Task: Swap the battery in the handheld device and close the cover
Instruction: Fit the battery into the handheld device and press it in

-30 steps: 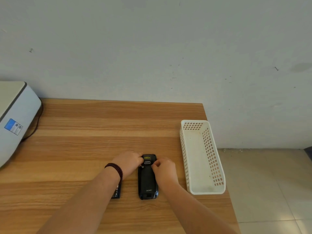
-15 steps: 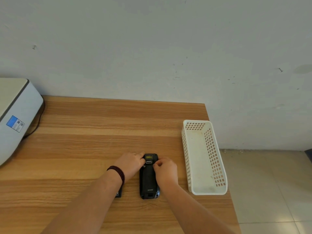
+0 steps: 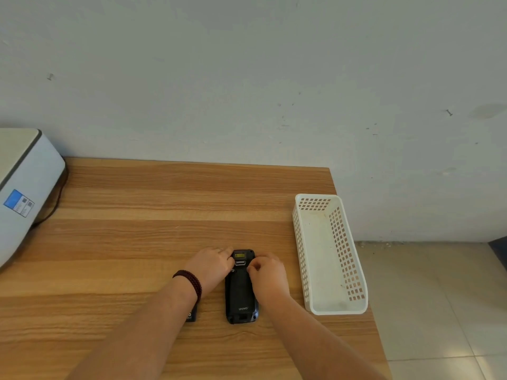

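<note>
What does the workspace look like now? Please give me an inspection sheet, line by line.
Surface: wooden table.
Job's things: black handheld device lying back up; battery beside it, partly under the left forearm.
Clutter: white basket, nothing seen inside.
Grippers: left hand and right hand grip the device's far end.
Cables: dark cable behind the white machine.
Surroundings: pale wall, tiled floor.
</note>
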`<state>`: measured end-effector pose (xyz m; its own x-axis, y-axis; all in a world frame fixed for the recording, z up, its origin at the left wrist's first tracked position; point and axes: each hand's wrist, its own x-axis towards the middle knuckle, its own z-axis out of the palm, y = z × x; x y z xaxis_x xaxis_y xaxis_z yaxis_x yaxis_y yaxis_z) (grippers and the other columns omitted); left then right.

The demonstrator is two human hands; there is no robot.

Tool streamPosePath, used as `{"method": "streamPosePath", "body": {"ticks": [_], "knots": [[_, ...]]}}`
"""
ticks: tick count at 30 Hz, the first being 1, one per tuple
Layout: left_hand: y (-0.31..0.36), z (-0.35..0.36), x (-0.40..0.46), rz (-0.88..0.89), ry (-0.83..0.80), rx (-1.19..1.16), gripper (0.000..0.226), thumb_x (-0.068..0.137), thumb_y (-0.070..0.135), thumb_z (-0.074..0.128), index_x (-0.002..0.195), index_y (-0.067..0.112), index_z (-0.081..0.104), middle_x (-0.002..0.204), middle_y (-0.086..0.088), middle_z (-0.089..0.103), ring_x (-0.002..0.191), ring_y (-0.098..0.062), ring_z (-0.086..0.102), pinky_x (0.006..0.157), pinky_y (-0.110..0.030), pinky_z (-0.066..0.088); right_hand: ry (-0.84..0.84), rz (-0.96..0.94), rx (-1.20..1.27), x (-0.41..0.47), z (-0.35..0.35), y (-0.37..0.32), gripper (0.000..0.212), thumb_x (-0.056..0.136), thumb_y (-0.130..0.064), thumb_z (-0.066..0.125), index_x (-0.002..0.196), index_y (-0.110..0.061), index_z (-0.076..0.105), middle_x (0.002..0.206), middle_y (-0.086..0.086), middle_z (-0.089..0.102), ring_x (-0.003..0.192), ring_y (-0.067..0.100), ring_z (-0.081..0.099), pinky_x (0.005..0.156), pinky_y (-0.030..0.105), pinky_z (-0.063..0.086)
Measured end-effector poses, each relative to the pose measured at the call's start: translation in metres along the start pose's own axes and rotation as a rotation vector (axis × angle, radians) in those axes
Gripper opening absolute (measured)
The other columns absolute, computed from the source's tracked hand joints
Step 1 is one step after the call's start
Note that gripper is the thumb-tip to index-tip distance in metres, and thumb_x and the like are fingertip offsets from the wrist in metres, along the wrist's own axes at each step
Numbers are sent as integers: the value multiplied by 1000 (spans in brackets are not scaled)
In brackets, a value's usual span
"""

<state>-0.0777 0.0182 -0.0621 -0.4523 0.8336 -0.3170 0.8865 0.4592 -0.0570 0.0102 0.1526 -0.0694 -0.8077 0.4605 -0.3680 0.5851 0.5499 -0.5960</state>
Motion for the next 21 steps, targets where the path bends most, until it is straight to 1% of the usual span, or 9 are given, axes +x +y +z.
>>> {"method": "streamPosePath", "body": {"ticks": [3, 6, 9, 10, 12, 14, 16, 18, 21], "knots": [[-4, -1, 2, -33, 25, -64, 37, 95, 6, 50, 132, 8, 49, 142, -13, 47, 125, -27, 50, 102, -38, 43, 14, 14, 8, -3, 7, 0, 19, 97, -17, 53, 101, -14, 72, 127, -8, 54, 92, 3, 48, 67, 8, 35], [-7, 1, 1, -78, 43, -179, 33, 95, 9, 50, 128, 13, 53, 135, -5, 54, 118, -22, 54, 97, -34, 46, 35, 39, 7, -4, 11, -2, 21, 99, -18, 51, 104, -13, 71, 126, -5, 55, 90, 4, 50, 75, 12, 39], [-2, 6, -1, -215, 102, -403, 30, 97, 13, 49, 125, 15, 58, 136, -1, 55, 120, -19, 54, 100, -32, 44, 27, 53, -13, -5, 10, -5, 24, 101, -18, 48, 110, -13, 68, 128, -5, 51, 85, 5, 51, 75, 16, 43], [2, 8, -3, -279, 143, -487, 25, 97, 16, 49, 119, 17, 62, 131, 1, 58, 118, -18, 56, 98, -31, 45, 31, 48, -13, -5, 11, -5, 24, 101, -19, 47, 112, -12, 68, 130, -6, 49, 86, 4, 51, 75, 16, 44], [9, 10, -6, -410, 239, -603, 14, 96, 22, 52, 100, 20, 65, 112, 5, 63, 104, -16, 59, 87, -28, 47, 48, 48, -12, -7, 13, -6, 24, 100, -19, 47, 111, -12, 67, 133, -8, 46, 89, 4, 52, 78, 17, 47], [19, 10, -9, -538, 285, -639, 9, 93, 27, 56, 89, 22, 62, 99, 7, 54, 94, -13, 53, 79, -24, 43, 72, 54, -1, -8, 16, -6, 23, 100, -20, 47, 108, -12, 68, 133, -9, 46, 94, 4, 53, 81, 18, 48], [28, 7, -9, -679, 233, -705, 11, 92, 31, 58, 87, 22, 60, 98, 5, 49, 94, -14, 48, 80, -25, 42, 89, 59, 11, -9, 17, -7, 23, 100, -20, 47, 108, -13, 68, 132, -9, 45, 96, 3, 51, 81, 16, 46], [33, 8, -5, -792, 154, -775, 14, 91, 32, 58, 89, 19, 62, 99, 2, 54, 94, -16, 52, 81, -29, 47, 91, 65, 20, -10, 18, -6, 24, 101, -21, 46, 108, -13, 67, 132, -9, 45, 95, 3, 51, 79, 15, 45], [38, 8, 3, -893, 89, -815, 16, 91, 28, 58, 90, 15, 66, 93, -3, 63, 86, -19, 60, 77, -34, 54, 89, 68, 26, -11, 18, -6, 23, 101, -21, 47, 105, -14, 68, 129, -8, 46, 93, 3, 52, 77, 16, 46]]}}
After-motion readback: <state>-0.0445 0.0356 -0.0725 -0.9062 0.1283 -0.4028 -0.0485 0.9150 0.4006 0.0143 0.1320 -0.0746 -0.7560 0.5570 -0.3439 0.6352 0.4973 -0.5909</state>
